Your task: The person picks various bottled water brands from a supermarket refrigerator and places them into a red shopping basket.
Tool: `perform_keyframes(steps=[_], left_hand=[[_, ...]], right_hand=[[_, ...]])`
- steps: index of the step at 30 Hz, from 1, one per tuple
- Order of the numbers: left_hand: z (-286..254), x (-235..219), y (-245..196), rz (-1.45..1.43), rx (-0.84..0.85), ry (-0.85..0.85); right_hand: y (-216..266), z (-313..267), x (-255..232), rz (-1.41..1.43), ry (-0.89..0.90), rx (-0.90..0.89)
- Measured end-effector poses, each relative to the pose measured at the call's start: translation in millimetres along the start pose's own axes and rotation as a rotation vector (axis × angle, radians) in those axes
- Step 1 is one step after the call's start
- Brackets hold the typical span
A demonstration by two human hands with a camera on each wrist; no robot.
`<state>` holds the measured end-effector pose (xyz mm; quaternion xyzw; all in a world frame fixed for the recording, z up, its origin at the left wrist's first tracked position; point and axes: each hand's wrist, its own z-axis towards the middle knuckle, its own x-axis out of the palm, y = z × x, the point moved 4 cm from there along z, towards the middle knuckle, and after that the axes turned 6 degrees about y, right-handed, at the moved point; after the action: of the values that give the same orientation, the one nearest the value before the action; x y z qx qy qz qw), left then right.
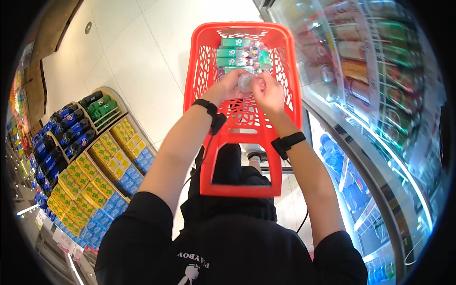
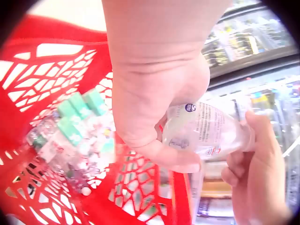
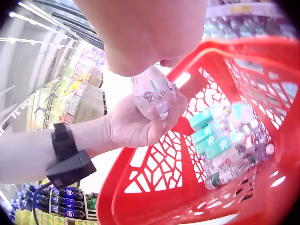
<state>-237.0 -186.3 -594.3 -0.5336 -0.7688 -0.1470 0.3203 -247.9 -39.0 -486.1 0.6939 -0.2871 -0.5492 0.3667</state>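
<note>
A clear plastic bottle (image 2: 201, 133) with a printed label is held over the red shopping basket (image 1: 188, 78). My left hand (image 1: 229, 87) grips its body, fingers wrapped round the lower part, as the left wrist view shows. At the neck end, my right hand (image 1: 270, 96) pinches the bottle between thumb and curled fingers, hiding the cap. Inside the basket lie several bottles with green labels (image 3: 211, 145), stacked on their sides near the far end, alongside other clear bottles (image 3: 229, 173).
To the right runs a glass-fronted drinks fridge (image 1: 351, 118), close beside the basket. On the left stands a shelf display with yellow and blue packs (image 1: 85, 175) and dark blue bottles (image 1: 76, 128). Pale floor tiles (image 1: 142, 61) lie between.
</note>
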Motion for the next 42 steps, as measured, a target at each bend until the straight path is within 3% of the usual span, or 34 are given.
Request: perform_keyframes(steps=[1,3,5,7,9,11,12,17,19,21,24,25,27,29,32,33,35,37,40,41,42], left_hand=[[-18.8,23.2,-9.2,0.013,0.011,0.014],[-58.8,86.2,-21.1,0.088,0.019,0.399],[-102.6,144.5,-21.6,0.108,0.030,0.359],[-153.3,204.3,-19.7,0.217,0.183,0.261],[-194.0,257.4,-3.3,0.277,0.193,0.289],[-223.5,298.1,19.9,0.422,0.260,0.427],[-247.5,325.5,34.0,0.469,0.308,0.343],[-306.8,408.0,95.7,0.826,0.435,0.624],[-355.4,461.4,118.4,1.011,0.544,0.864],[-377.5,493.1,142.7,1.053,0.469,0.900],[-400.8,535.3,180.6,1.210,0.733,0.922],[-411.4,547.4,189.5,1.233,0.713,0.953],[-424.4,567.0,212.4,1.176,0.439,0.998],[-422.1,579.6,235.1,1.137,0.325,1.126],[-425.5,588.7,276.1,0.672,-0.180,1.500],[-426.1,593.9,288.3,0.690,-0.197,1.510],[-438.2,605.3,312.8,0.398,-0.503,1.766],[-439.8,610.9,329.4,0.383,-0.553,1.844],[-443.4,612.9,339.6,0.292,-0.640,1.844],[-440.0,613.2,336.7,0.402,-0.546,1.790],[-436.7,613.1,331.0,0.508,-0.448,1.732]], right_hand=[[23.7,-0.1,-27.9,-0.071,0.030,0.027],[71.9,-1.4,-81.6,-0.043,-0.100,-0.096],[120.6,-11.7,-136.2,-0.025,-0.120,-0.171],[168.7,-30.8,-185.7,-0.014,-0.140,-0.246],[209.3,-58.2,-232.5,-0.025,-0.164,-0.264],[249.0,-96.8,-278.0,0.013,-0.195,-0.246],[264.9,-113.6,-298.7,0.001,-0.184,-0.242],[326.6,-206.5,-381.1,0.012,-0.169,-0.187],[344.9,-245.5,-409.0,0.049,-0.179,-0.151],[363.1,-282.9,-434.6,0.036,-0.247,-0.190],[386.2,-334.8,-470.2,0.026,-0.325,-0.195],[392.6,-353.6,-477.2,-0.001,-0.326,-0.193],[402.0,-382.3,-489.3,-0.008,-0.427,-0.199],[415.7,-409.8,-498.8,0.033,-0.441,-0.178],[415.4,-437.9,-509.4,0.182,-0.425,-0.192],[415.7,-444.7,-509.9,0.273,-0.386,-0.243],[414.3,-456.8,-507.9,0.376,-0.383,-0.262],[417.2,-464.7,-506.9,0.490,-0.362,-0.356],[419.3,-477.7,-508.5,0.356,-0.467,-0.330],[420.4,-484.5,-511.4,0.356,-0.474,-0.329],[434.9,-499.3,-515.7,-0.178,-0.539,-0.523]])
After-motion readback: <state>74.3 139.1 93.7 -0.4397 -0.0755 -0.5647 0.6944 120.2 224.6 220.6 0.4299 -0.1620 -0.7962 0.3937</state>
